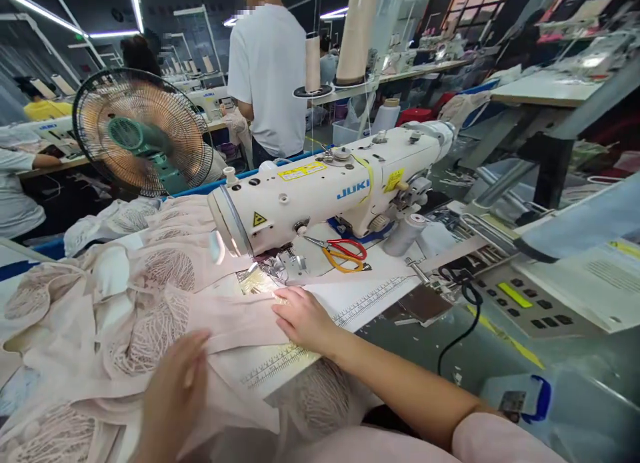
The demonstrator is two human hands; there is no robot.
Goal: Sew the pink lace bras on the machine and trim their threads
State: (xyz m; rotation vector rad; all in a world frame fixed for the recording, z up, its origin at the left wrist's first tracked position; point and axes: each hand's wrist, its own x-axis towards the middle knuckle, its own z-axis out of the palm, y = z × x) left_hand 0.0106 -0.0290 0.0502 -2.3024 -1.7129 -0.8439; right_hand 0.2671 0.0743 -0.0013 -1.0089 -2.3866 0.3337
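Note:
A pale pink garment piece (237,320) with a smooth band lies across the white sewing-machine bed, in front of the needle area. My right hand (303,320) is at the band's right end, fingers bent and pressed together on the cloth just below the lit presser foot (273,266); its thumb is mostly hidden. Blurred by motion, my left hand (175,390) is over the garment's left part, beside a lace panel (157,323). Whether its fingers grip cloth is unclear. The white JUKI sewing machine (320,190) stands beyond both hands.
More lace garments (45,303) are heaped at left. Scissors (345,253) with red and yellow handles and a grey thread spool (405,235) lie by the machine. A fan (143,130) and a person in a white shirt (270,76) are behind. A control box (530,303) is at right.

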